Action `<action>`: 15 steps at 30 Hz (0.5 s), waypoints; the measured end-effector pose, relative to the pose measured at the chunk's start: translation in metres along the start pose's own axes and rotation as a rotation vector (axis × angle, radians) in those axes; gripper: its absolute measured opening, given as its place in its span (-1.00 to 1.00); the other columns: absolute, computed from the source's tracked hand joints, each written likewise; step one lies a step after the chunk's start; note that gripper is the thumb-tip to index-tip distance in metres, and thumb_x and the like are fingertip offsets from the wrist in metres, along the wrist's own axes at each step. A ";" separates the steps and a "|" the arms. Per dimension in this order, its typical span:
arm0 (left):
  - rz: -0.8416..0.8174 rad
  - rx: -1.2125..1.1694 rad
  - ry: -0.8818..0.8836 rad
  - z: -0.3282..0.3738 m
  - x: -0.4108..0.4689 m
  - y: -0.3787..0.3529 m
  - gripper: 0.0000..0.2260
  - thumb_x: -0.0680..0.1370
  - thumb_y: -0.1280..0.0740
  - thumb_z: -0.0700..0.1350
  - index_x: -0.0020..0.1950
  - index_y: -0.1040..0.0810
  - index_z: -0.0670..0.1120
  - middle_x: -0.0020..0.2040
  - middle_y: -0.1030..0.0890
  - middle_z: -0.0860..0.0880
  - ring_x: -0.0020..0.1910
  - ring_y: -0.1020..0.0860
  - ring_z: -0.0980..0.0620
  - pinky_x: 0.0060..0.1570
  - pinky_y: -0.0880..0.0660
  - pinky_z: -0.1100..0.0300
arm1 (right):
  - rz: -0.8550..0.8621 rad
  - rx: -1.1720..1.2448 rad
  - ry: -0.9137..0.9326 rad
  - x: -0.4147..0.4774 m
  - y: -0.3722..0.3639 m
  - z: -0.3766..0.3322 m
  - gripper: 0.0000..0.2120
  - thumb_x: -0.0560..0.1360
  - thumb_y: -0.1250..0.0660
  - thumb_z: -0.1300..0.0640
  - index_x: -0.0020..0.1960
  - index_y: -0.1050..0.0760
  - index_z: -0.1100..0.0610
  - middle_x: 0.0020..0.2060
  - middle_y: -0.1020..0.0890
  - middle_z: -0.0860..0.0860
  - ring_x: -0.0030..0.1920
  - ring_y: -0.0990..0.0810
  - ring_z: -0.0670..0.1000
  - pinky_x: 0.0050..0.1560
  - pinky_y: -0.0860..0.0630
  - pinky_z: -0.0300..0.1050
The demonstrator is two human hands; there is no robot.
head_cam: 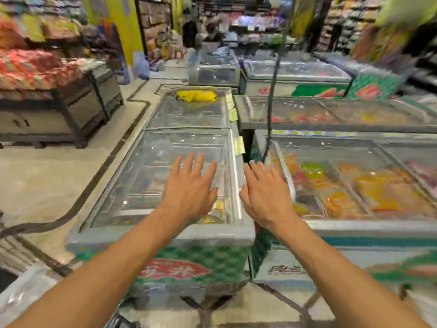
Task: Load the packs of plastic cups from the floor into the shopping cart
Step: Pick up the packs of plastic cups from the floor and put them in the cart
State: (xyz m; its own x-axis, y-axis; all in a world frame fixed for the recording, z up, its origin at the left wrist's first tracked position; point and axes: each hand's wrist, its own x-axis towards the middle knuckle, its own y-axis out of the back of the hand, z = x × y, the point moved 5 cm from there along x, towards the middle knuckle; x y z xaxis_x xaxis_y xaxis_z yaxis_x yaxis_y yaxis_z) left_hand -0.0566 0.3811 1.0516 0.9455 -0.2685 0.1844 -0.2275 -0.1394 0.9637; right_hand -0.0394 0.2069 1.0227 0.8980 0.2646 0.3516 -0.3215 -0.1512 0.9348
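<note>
My left hand and my right hand are both stretched out in front of me at chest height, palms down, fingers straight and spread. Neither holds anything. They hover over the near end of a glass-topped chest freezer. No pack of plastic cups shows in this blurred view. A pale clear-wrapped shape lies at the bottom left corner; I cannot tell what it is. A dark frame edge at the bottom may belong to the shopping cart, but that is unclear.
Several chest freezers fill the middle and right, one directly right of my hands. A yellow bag lies on the far lid. Product shelves stand at left across a tiled aisle. People stand at the back.
</note>
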 end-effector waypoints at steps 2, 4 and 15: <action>0.035 -0.032 -0.088 0.073 0.021 0.015 -0.32 0.63 0.01 0.25 0.67 -0.35 -0.03 0.63 -0.38 -0.26 0.61 -0.33 -0.32 0.58 -0.24 -0.28 | -0.004 -0.028 -0.077 -0.032 0.019 0.066 -0.35 0.53 -0.07 -0.05 0.45 -0.52 0.29 0.38 -0.60 0.27 0.41 -0.56 0.29 0.47 -0.43 0.30; 0.069 -0.060 -0.179 0.146 0.038 0.026 -0.32 0.62 0.01 0.24 0.65 -0.40 -0.04 0.59 -0.43 -0.26 0.57 -0.38 -0.33 0.54 -0.30 -0.28 | 0.003 -0.060 -0.173 -0.067 0.038 0.131 -0.33 0.53 -0.04 -0.07 0.48 -0.50 0.25 0.41 -0.58 0.25 0.45 -0.51 0.27 0.52 -0.36 0.28; 0.117 -0.176 -0.639 0.491 0.103 0.054 -0.33 0.62 0.00 0.24 0.65 -0.39 -0.04 0.57 -0.45 -0.27 0.56 -0.40 -0.35 0.52 -0.30 -0.27 | -0.022 -0.231 -0.678 -0.268 0.101 0.411 -0.34 0.59 0.02 -0.09 0.56 -0.41 0.22 0.48 -0.50 0.24 0.49 -0.44 0.26 0.58 -0.25 0.28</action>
State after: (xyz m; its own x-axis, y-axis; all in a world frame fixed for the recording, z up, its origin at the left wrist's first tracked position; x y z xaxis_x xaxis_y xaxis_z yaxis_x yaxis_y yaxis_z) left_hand -0.0861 -0.1218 1.0284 0.5809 -0.7912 0.1912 -0.2277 0.0676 0.9714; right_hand -0.1889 -0.2709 1.0019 0.8701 -0.3958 0.2937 -0.2893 0.0722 0.9545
